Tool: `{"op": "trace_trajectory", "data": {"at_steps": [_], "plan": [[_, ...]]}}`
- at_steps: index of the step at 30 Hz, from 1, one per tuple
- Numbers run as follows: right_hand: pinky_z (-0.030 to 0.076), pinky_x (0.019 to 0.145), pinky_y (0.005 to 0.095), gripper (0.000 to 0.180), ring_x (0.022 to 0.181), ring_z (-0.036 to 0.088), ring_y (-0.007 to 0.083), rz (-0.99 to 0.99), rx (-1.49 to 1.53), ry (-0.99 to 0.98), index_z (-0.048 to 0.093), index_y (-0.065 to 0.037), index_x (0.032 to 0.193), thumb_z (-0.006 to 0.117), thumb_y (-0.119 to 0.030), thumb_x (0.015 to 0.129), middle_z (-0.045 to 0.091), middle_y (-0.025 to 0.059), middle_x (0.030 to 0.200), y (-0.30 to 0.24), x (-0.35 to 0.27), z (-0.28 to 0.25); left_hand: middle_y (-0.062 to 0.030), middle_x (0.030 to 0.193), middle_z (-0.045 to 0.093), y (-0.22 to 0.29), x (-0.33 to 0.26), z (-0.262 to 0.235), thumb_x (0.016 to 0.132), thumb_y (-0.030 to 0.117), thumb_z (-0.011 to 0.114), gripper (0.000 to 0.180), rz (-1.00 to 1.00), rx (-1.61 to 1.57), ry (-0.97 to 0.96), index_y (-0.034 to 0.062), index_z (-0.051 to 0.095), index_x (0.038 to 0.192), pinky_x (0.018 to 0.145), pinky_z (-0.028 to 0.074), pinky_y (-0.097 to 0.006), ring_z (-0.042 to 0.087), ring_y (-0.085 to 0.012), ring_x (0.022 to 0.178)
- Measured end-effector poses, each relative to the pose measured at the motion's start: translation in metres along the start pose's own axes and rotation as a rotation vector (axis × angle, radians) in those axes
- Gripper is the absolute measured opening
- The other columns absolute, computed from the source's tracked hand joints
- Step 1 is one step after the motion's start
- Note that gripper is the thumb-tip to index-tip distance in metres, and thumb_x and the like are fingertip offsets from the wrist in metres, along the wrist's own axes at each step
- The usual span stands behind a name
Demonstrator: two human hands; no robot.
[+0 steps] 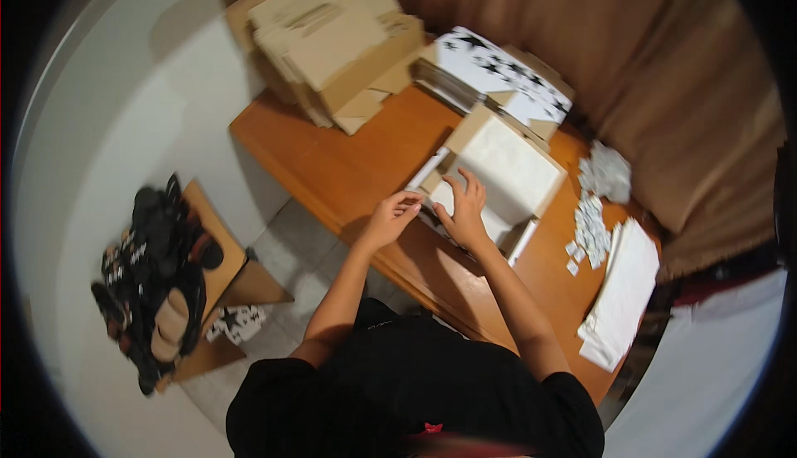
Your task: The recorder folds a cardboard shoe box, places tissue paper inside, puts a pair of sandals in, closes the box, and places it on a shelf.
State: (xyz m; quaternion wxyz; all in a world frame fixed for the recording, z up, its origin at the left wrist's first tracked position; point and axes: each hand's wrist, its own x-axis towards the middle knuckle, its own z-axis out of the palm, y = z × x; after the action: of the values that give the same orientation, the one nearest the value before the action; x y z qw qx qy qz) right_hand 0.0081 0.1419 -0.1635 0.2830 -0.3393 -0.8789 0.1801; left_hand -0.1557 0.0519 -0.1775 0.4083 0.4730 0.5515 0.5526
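L hand pinches 1 open box edge, R hand spread flat inside

Brightness: warm indoor light is falling evenly, brightest around 12 o'clock.
Shadows: the stack of flattened brown cardboard boxes is casting a soft shadow on the pale wall toward 10 o'clock.
Glare: the white tissue paper is washing out slightly.
Sharpness: the centre is staying fairly crisp; edges are softening.
Distortion: the orange wooden table edge is bending; a black vignette is ringing the frame.
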Motion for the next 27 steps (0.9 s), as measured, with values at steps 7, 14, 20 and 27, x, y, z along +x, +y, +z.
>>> {"op": "trace_trajectory", "data": {"at_steps": [7,14,20,27], "plan": [[0.022,0.099,0.0487,0.041,0.117,0.031,0.0371,-0.228,0.208,-0.092,0.054,-0.008,0.112,0.065,-0.019,0.073,0.038,0.0179,0.127,-0.103,-0.016,0.064,-0.0084,0.098,0.064,-0.003,-0.09,-0.083,0.087,0.018,0.058,0.028,-0.136,0.054,0.253,0.0005,0.058,0.109,0.079,0.047,-0.029,0.06,-0.0158,0.089],[0.026,0.098,0.0462,0.035,0.117,0.033,0.0345,-0.403,0.324,-0.321,0.056,-0.01,0.107,0.064,-0.018,0.075,0.043,0.0148,0.123,-0.227,-0.015,0.158,-0.0098,0.098,0.063,-0.001,-0.192,-0.199,0.086,0.019,0.059,0.031,-0.094,0.138,0.474,-0.001,0.057,0.109,0.077,0.047,-0.028,0.059,-0.0143,0.087],[0.029,0.097,0.0465,0.033,0.115,0.034,0.0359,-0.571,0.509,-0.476,0.057,-0.008,0.106,0.064,-0.017,0.075,0.045,0.0164,0.12,-0.353,-0.014,0.24,-0.0052,0.095,0.064,0.015,-0.308,-0.322,0.087,0.015,0.058,0.022,-0.081,0.176,0.882,0.0009,0.059,0.105,0.076,0.045,-0.024,0.057,-0.0094,0.086],[0.031,0.095,0.0448,0.032,0.112,0.037,0.0352,-0.75,0.656,-0.611,0.057,-0.009,0.106,0.064,-0.017,0.075,0.046,0.016,0.117,-0.47,-0.021,0.306,-0.0155,0.097,0.062,-0.012,-0.436,-0.471,0.077,0.022,0.067,0.039,-0.19,0.542,1.745,0.0004,0.057,0.108,0.083,0.045,-0.033,0.058,-0.0256,0.091]]}}
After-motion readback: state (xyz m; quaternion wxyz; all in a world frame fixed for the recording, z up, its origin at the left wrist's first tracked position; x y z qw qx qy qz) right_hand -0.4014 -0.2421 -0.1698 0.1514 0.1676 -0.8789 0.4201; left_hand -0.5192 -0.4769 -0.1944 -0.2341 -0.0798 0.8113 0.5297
